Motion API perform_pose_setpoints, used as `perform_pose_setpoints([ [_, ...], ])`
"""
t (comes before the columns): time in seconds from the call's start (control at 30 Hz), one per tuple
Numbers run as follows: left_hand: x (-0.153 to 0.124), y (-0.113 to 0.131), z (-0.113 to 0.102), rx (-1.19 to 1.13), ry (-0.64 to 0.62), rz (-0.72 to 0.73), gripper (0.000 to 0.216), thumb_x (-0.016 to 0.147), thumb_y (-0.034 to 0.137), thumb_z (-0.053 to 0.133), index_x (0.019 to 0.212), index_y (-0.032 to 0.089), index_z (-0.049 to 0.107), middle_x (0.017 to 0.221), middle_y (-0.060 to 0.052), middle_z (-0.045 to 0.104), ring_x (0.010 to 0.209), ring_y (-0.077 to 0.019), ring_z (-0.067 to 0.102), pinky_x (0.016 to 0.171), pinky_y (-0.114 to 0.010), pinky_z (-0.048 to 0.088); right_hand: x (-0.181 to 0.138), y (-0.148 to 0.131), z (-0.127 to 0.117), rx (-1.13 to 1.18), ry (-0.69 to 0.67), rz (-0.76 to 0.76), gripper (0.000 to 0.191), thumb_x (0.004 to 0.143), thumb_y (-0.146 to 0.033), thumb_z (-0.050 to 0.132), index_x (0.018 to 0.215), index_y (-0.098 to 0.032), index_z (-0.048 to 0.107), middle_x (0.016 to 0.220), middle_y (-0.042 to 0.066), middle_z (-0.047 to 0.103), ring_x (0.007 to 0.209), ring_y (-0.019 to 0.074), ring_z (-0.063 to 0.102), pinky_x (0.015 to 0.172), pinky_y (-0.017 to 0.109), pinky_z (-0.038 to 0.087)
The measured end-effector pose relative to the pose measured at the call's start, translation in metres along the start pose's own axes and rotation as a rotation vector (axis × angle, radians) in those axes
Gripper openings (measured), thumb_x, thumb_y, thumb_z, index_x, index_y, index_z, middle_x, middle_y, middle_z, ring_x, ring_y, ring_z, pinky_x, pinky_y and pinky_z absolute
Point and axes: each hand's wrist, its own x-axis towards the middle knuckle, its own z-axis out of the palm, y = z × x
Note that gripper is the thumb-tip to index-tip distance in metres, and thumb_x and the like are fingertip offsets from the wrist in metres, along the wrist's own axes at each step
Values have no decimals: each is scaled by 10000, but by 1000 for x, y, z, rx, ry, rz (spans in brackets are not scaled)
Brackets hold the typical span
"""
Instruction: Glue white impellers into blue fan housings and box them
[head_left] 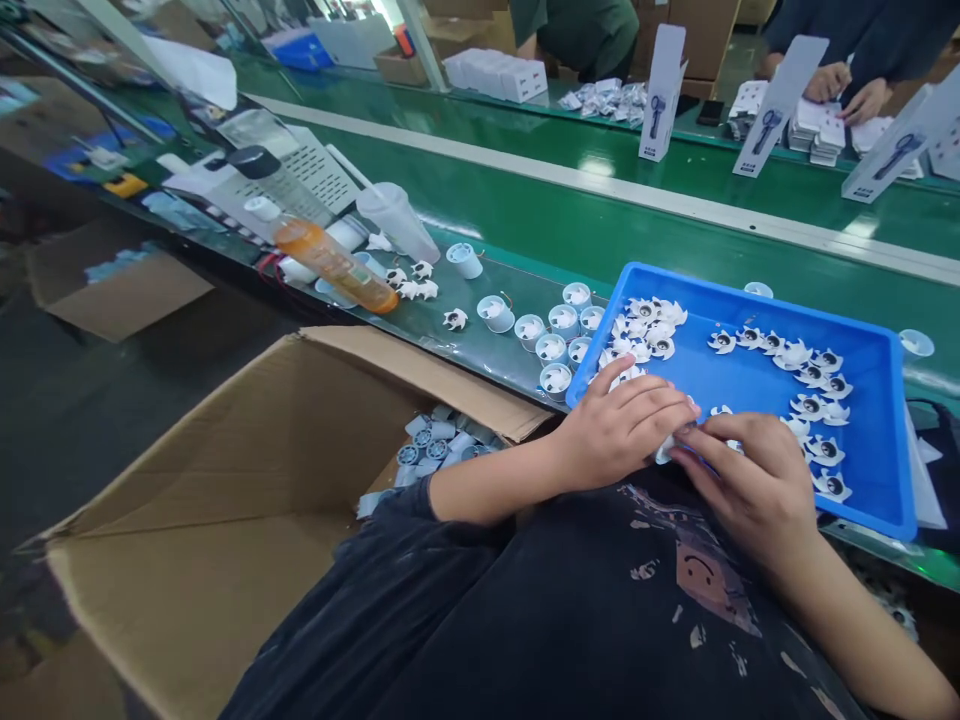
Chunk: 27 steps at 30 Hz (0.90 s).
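Head view: we hold a small white plastic part (670,447) pinched between our two hands, right at the near edge of the blue tray (870,420). Most of the part is hidden by our fingers, so we cannot tell its exact shape. Our left hand (619,425) lies palm down, wrist bent inward, fingers curled together over the part. Our right hand (750,480) meets it from the other side, fingers bent and closed on the same part, with the forearm running off toward the lower right. Both forearms cross in front of our dark shirt (570,620).

Inside the tray lie many white fan wheels (814,385), one cluster at the far left corner and a curved row along the right side. Just left of the tray, small white cups (551,348) stand close together on the green bench (525,215), with a few loose fan wheels farther left. An orange bottle (334,265) lies on its side beyond them. An open cardboard box (225,530) below our left arm holds more pale parts. Across the bench, another person's hands (844,90) rest on stacks of white boxes.
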Motion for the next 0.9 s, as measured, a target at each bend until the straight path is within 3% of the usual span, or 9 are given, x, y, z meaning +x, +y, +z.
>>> perform_pose_setpoints([
  [0.23,0,7,8,-148,36,-36,293,1010,240,361,1229,85,478,1097,-137,667,1054,-239,603,1010,-400,478,1,-1,7,78,-79,83,84,929,-128,628,1008,-150,606,872,17,600,778,142,498,707,304,384],
  [0.3,0,7,10,-190,26,-49,302,998,225,370,1254,89,452,1109,-140,654,1067,-240,598,1002,-407,493,2,2,8,81,-91,95,22,951,-166,605,948,-152,622,802,8,568,737,137,475,676,298,375],
  [0.53,-2,9,11,-257,14,-75,305,1006,233,374,1267,92,447,1153,-143,641,1114,-241,592,1022,-408,485,5,8,14,148,-122,174,180,981,-252,569,890,-142,680,737,17,520,693,130,479,628,277,388],
  [0.63,-2,-6,7,-274,-58,-65,347,1019,338,437,1295,129,453,1171,-122,659,1123,-236,607,1075,-430,439,4,7,2,202,-131,188,214,998,-271,545,930,-139,699,728,15,506,663,105,493,590,243,395],
  [0.73,3,-35,3,-262,-104,-135,459,984,478,531,1310,161,465,1214,-121,660,1154,-253,605,1088,-453,419,0,4,-17,442,-283,160,292,1025,-343,500,882,-184,699,712,-5,505,636,62,513,563,176,416],
  [0.8,12,-52,5,-278,-97,-175,538,952,535,569,1322,158,465,1280,-146,626,1219,-269,568,1081,-447,425,-4,5,-22,538,-316,176,248,1023,-367,507,951,-215,688,778,-2,528,707,61,542,619,159,448],
  [0.9,29,-56,16,-336,-148,-78,569,925,547,607,1312,146,489,1382,-179,543,1301,-286,495,1106,-437,396,-9,10,-13,231,-174,249,325,1008,-408,511,1247,-208,603,990,74,530,890,145,548,772,269,500],
])
